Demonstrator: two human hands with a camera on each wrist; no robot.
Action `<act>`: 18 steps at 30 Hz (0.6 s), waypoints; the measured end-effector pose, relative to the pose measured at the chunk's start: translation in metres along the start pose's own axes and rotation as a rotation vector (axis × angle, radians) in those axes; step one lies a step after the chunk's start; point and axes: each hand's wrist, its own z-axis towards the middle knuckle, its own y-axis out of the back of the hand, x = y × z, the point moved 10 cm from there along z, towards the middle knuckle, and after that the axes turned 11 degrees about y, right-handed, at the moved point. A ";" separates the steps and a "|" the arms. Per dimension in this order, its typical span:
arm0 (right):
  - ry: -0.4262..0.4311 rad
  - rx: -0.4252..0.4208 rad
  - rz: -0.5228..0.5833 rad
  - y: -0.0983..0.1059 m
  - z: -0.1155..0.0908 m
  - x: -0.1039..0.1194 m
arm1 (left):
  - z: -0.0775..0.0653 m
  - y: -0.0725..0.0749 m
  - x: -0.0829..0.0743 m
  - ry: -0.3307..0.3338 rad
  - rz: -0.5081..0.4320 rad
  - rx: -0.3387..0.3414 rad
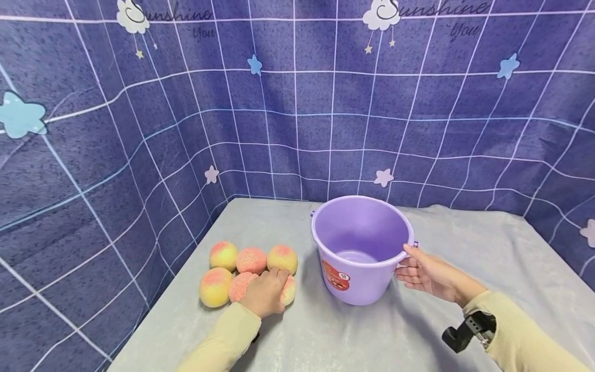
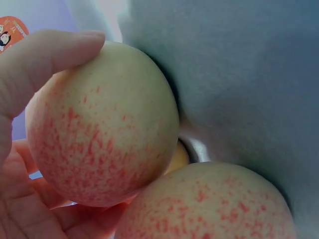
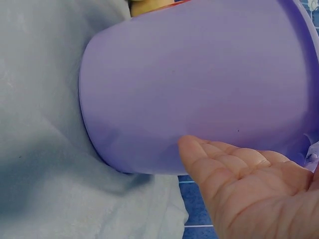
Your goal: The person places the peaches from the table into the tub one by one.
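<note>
Purple bucket (image 3: 199,84): its smooth side dominates, base on the gray surface (image 3: 40,94).
Right hand (image 3: 254,184): palm shows, fingers extend along the bucket's wall.
Blue fabric (image 3: 196,203): pale-lined, it appears past the surface's edge.

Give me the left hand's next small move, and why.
I'd probably lift the gripped peach straight up: the left hand holds it, another peach sits close beside it, and the purple bucket stands open nearby with the right hand at its rim.
</note>
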 end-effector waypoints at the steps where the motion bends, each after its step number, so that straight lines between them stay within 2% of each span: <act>1: -0.001 -0.002 0.001 0.000 0.000 0.000 | 0.000 0.000 0.000 0.000 0.000 0.000; 9: 0.002 -0.023 0.004 -0.001 0.000 0.002 | 0.000 -0.001 0.003 0.041 -0.050 0.020; 18: 0.000 -0.040 -0.002 0.000 -0.001 0.002 | -0.001 0.003 0.003 0.034 -0.086 -0.031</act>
